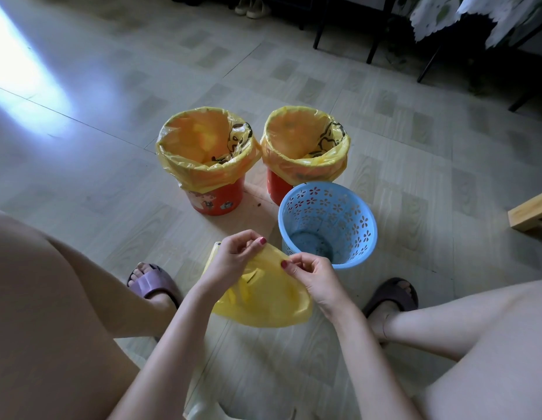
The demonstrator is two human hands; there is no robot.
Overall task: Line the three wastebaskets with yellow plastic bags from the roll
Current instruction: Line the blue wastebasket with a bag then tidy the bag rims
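Two orange wastebaskets stand side by side on the floor, the left one (216,201) and the right one (277,189), each with a yellow bag folded over its rim. In front of the right one stands a blue perforated wastebasket (327,225) with no bag in it. My left hand (233,259) and my right hand (312,274) pinch the top edge of a loose yellow plastic bag (263,298), which hangs between my knees just left of the blue basket. The roll is not clearly visible.
My feet in slippers rest on the tiled floor, the left foot (153,283) and the right foot (390,295). A wooden bench corner (530,213) juts in at the right. Dark chair legs (372,40) and a pair of shoes (251,6) stand at the back.
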